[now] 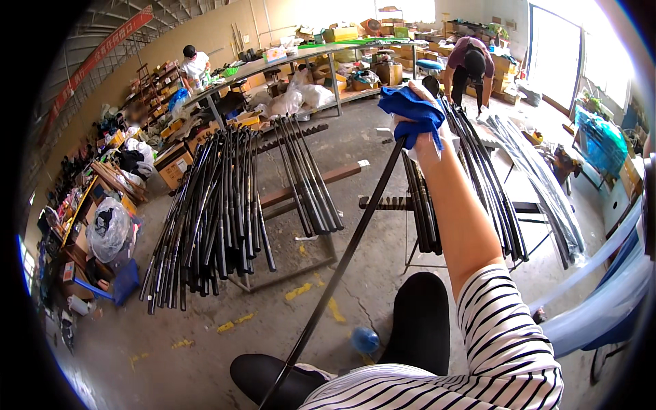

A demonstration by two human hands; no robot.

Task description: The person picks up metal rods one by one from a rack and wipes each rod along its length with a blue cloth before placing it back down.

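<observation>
My right hand is stretched far out in front of me, closed on a bunched blue cloth. Just below the cloth, a long black rod emerges and slants down to the left across my legs to the lower edge. The cloth hides how the fingers meet the rod's far end. My left hand is out of view. Left of the rod, a thick bundle of black rods lies across a low stand, beside a smaller group of rods. More black rods rest on a rack under and right of my forearm.
Clear plastic-wrapped lengths lie right of the rack. A co-worker bends over beyond it; another person stands by the long table. A blue ball-like object sits by my feet. Boxes and bags crowd the left.
</observation>
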